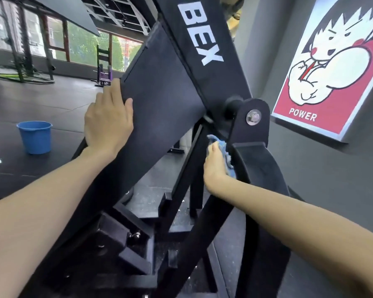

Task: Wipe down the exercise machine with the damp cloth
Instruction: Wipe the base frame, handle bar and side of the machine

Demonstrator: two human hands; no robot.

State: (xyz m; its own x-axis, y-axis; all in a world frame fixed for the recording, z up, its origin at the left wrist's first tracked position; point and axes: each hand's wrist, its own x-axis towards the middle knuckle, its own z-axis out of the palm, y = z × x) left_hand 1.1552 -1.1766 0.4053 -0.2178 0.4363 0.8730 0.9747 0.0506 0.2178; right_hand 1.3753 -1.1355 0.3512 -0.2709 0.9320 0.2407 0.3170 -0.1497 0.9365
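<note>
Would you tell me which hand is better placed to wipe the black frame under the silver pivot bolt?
The right hand: it grips the crumpled blue cloth against the frame just below the silver bolt. The left hand holds no cloth and rests on the edge of the black padded panel.

Two bare forearms in view, reaching in from the lower edge, uncovered from elbow to wrist. No sleeve or cuff showing on either. Left hand [108, 119] bare, without glove, ring or watch; knuckles and back of hand visible, thumb set apart from the other fingers. Right hand [215, 162] likewise bare, wrist without band or strap, thumbnail short and unpainted. Rest of body out of frame.
</note>
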